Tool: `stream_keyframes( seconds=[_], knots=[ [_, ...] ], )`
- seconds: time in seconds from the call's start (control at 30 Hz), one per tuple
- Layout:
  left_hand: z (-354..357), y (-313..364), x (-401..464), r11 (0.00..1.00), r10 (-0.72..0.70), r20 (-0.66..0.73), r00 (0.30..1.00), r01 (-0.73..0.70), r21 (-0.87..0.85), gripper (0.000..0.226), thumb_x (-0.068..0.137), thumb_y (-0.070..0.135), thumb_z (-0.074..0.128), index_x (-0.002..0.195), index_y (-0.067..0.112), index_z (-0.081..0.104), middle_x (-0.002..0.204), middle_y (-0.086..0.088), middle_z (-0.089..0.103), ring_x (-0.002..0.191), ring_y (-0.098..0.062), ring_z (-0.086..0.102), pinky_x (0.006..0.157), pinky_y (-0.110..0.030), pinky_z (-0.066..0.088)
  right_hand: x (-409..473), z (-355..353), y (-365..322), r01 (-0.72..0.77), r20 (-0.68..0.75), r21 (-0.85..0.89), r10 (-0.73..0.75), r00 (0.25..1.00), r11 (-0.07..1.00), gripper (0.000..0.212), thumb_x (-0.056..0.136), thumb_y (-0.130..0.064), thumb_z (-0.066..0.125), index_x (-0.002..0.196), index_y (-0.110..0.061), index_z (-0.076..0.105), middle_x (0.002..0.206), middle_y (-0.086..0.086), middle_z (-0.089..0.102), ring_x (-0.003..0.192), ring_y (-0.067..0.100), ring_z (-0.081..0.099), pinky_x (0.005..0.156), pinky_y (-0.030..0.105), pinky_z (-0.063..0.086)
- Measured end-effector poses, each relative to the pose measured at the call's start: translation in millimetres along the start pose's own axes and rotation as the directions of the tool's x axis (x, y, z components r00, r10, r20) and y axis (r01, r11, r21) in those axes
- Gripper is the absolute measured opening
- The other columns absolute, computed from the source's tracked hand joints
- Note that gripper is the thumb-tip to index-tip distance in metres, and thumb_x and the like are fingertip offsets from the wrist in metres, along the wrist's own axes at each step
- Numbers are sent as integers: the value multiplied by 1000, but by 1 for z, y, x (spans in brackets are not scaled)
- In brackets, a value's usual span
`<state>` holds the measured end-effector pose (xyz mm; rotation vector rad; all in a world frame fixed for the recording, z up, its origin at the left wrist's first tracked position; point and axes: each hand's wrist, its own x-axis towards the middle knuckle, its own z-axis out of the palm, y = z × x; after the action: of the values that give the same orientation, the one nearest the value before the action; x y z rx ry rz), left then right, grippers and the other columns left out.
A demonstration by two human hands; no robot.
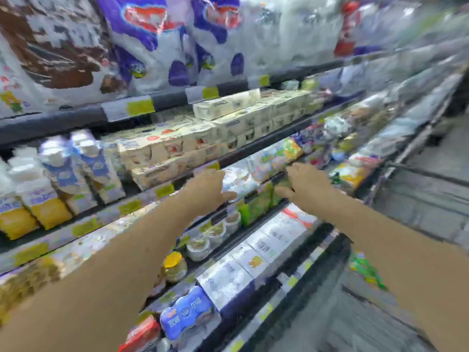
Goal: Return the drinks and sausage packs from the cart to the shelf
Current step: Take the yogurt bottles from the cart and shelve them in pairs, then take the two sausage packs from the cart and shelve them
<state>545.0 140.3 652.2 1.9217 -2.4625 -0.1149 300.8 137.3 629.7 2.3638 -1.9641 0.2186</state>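
Head view shows your left hand (206,190) with fingers loosely spread and nothing visibly in them, the thumb pointing toward three o'clock over the shelf lip. Your right hand (303,184) has its fingers curled around a dark green pack (280,185), though blur hides how firm that grip is. Both arms reach toward twelve o'clock, likely so the two hands can square the pack into its row on the refrigerated shelf (253,153). The pack sits at the shelf's front edge, between your hands, touching the colourful packs (269,158) behind it. It looks flat, soft and film-wrapped; whether it is a sausage pack you cannot tell. At five o'clock of your right hand, the cart (365,269) shows only as a blurred green shape.
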Motion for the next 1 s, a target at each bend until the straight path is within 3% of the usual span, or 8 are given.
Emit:
stream_keyframes(
  seconds=[0.1,0.2,0.27,0.43,0.53,0.63,0.87,1.0],
  knots=[
    [23,85,41,996,90,37,995,-91,6,73,92,54,53,144,5,39,146,-18,44,132,-34,44,105,-41,39,-36,10,94,-124,24,-36,124,992,992,74,91,-65,41,140,-10,42,142,12,45,127,32,47,99,44,45],
    [45,165,75,982,185,38,982,-186,24,66,92,58,50,133,6,45,131,-20,54,119,-38,53,95,-43,46,-71,16,169,-242,12,-31,242,970,970,73,88,-65,48,134,-9,46,137,11,48,127,33,47,97,45,46],
    [60,221,95,960,279,53,959,-280,2,68,91,60,48,135,9,44,137,-16,51,123,-37,51,98,-45,45,-97,22,219,-334,5,-20,334,942,942,71,87,-65,51,131,-10,48,136,12,49,128,33,47,100,46,45],
    [93,341,129,903,430,121,895,-425,-62,78,93,59,47,149,7,32,146,-17,43,132,-34,43,106,-44,39,-156,32,320,-494,66,-48,496,866,868,80,93,-64,40,150,-9,29,157,14,30,143,32,29,115,46,30],
    [110,400,145,863,505,152,850,-496,-94,82,91,61,49,151,9,28,151,-15,40,136,-33,40,109,-44,38,-182,40,368,-595,96,-28,594,799,804,74,91,-64,43,143,-10,39,145,11,43,134,30,39,110,46,36],
    [129,442,165,835,551,179,815,-540,-108,82,93,58,49,152,7,26,151,-18,38,137,-34,40,109,-43,37,-192,52,398,-657,139,-10,651,746,754,67,90,-64,45,133,-12,46,135,10,48,128,30,44,107,47,38],
    [180,492,237,783,620,275,734,-599,-166,67,94,52,52,144,9,40,141,-16,48,132,-33,45,104,-41,41,-158,99,446,-718,239,-2,698,676,696,63,95,-54,46,140,-10,40,138,12,47,129,31,41,109,46,36],
    [219,501,294,792,602,366,710,-588,-162,79,94,58,48,148,2,32,145,-19,43,134,-33,42,108,-42,38,-116,129,477,-730,296,15,695,656,683,61,95,-53,45,140,-12,41,137,12,49,126,31,47,107,48,40]
  ],
)
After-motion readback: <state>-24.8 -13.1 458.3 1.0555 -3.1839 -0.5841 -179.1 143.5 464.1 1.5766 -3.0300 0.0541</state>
